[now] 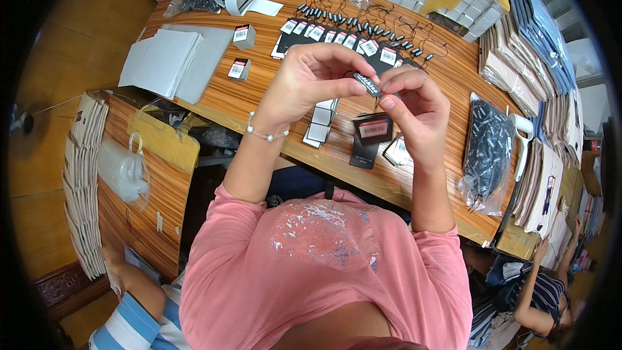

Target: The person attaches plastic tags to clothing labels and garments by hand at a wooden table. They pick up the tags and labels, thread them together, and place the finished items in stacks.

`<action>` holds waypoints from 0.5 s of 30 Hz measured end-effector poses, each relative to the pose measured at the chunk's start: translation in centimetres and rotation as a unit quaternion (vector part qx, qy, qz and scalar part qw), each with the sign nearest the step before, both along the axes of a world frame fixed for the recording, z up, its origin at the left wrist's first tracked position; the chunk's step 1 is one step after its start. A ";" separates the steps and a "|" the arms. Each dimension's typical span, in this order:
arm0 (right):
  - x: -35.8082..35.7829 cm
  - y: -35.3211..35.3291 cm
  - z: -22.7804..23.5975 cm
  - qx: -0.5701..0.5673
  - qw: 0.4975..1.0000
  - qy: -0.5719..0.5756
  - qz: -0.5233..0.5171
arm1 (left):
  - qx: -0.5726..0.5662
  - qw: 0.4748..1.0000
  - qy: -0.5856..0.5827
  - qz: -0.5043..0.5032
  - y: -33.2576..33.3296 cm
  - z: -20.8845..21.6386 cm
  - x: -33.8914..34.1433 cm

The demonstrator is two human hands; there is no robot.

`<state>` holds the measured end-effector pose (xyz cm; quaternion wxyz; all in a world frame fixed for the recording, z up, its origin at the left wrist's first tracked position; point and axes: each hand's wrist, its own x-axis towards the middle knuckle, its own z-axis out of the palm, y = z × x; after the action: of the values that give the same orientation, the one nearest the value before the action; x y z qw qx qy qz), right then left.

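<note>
Above the striped wooden table, my left hand (316,76) pinches one end of a small dark tag seal (367,84) with pale lettering. The fingertips of my right hand (421,107) close on its other end. A black hang tag (373,128) with a pale label dangles below my right fingers, blurred; the cord joining it to the seal is mostly hidden. White labels (319,123) lie on the table under my left hand. Beyond my hands spreads a row of black hang tags (330,37) with labels, their corded seals fanned out behind.
Two small label stacks (243,35) and white sheets (162,61) lie to the left. A plastic bag of dark seals (487,149) rests at right beside a white tape dispenser (521,146). Folded garments (512,58) line the right edge. Other people work at lower left and right.
</note>
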<state>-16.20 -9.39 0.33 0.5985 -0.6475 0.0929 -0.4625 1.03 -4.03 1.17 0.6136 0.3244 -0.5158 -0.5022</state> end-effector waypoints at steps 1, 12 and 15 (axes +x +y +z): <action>0.1 0.1 -0.1 -0.005 1.000 0.008 -0.008 | 0.007 1.000 0.006 -0.004 0.0 -0.1 -0.1; -0.4 0.2 -0.3 0.021 0.997 -0.051 0.060 | 0.055 0.996 0.027 -0.058 0.5 0.1 -0.7; -0.6 0.4 -0.1 0.011 0.997 -0.048 0.065 | 0.034 0.996 0.020 -0.078 0.7 0.2 -1.0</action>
<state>-16.81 -9.02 0.28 0.6380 -0.6226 0.0267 -0.4524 0.02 -3.31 1.33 0.5711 0.2936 -0.5104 -0.5720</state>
